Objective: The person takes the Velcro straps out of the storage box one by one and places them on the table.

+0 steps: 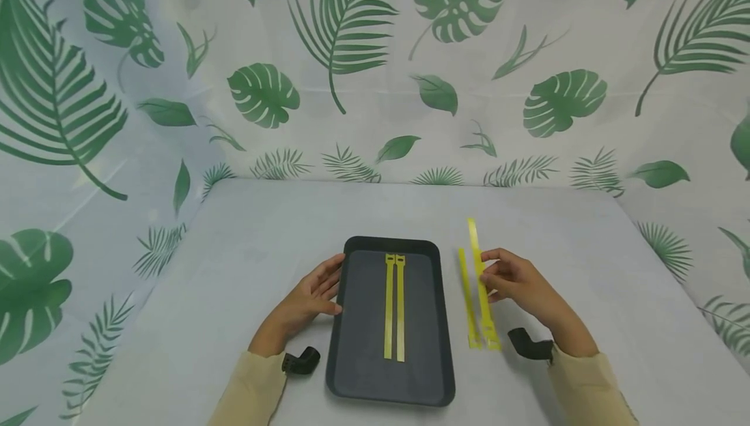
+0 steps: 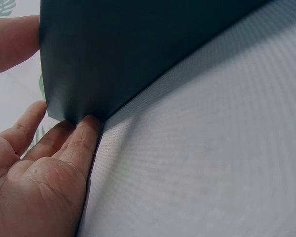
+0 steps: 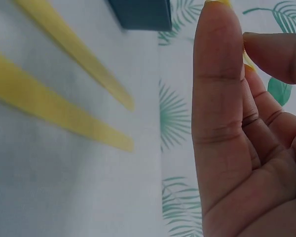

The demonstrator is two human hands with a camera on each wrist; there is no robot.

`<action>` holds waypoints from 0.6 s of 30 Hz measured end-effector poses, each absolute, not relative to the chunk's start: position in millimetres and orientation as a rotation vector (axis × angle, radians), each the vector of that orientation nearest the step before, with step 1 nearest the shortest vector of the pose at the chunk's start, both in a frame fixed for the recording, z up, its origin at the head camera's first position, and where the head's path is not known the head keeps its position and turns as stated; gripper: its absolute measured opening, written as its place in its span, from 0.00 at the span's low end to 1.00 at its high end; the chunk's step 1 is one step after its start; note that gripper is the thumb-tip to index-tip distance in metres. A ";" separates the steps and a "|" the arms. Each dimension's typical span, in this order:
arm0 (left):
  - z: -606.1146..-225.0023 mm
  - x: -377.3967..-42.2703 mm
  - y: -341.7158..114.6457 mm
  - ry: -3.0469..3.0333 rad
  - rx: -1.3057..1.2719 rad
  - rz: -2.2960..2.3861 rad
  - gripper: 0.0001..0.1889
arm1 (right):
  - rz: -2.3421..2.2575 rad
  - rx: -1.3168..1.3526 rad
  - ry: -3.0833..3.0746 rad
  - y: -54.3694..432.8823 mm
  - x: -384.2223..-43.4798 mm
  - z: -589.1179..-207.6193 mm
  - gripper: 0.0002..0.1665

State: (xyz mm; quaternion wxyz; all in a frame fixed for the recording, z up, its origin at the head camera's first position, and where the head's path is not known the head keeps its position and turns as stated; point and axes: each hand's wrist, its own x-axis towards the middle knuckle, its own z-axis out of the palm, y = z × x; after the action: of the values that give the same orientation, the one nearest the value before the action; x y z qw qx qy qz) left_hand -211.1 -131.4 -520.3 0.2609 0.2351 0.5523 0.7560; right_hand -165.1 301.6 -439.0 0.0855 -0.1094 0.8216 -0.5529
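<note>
Bearing two straps (image 1: 401, 309): one tray (image 1: 363, 335)

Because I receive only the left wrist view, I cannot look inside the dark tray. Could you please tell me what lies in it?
Observer: Two yellow straps lie side by side in the tray.
Operator: Thank you. And what does the right hand do?
Observer: It pinches another yellow strap between thumb and fingers.
Operator: Are there other straps outside the tray?
Observer: Yes, at least one more yellow strap lies on the white table, to the right of the tray.
</note>
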 end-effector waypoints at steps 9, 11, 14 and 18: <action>-519.3 -210.8 -130.5 1.492 0.623 2.060 0.60 | -1.585 -0.207 2.440 320.9 -161.6 -446.7 0.25; -518.6 -210.3 -130.2 1.490 0.627 2.061 0.60 | -1.559 -0.170 2.447 324.8 -160.2 -448.2 0.25; -518.3 -210.1 -130.0 1.488 0.641 2.058 0.60 | -1.522 -0.101 2.455 328.9 -158.3 -449.5 0.26; -518.8 -210.3 -129.8 1.476 0.652 2.059 0.60 | -1.460 0.008 2.473 330.9 -157.4 -449.4 0.27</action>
State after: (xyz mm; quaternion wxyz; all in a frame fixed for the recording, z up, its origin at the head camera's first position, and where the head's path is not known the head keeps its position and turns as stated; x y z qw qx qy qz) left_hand -210.3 -129.8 -518.8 0.2598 0.2408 0.5449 0.7600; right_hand -157.4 330.9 -449.4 0.1345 0.0026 0.8534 -0.5037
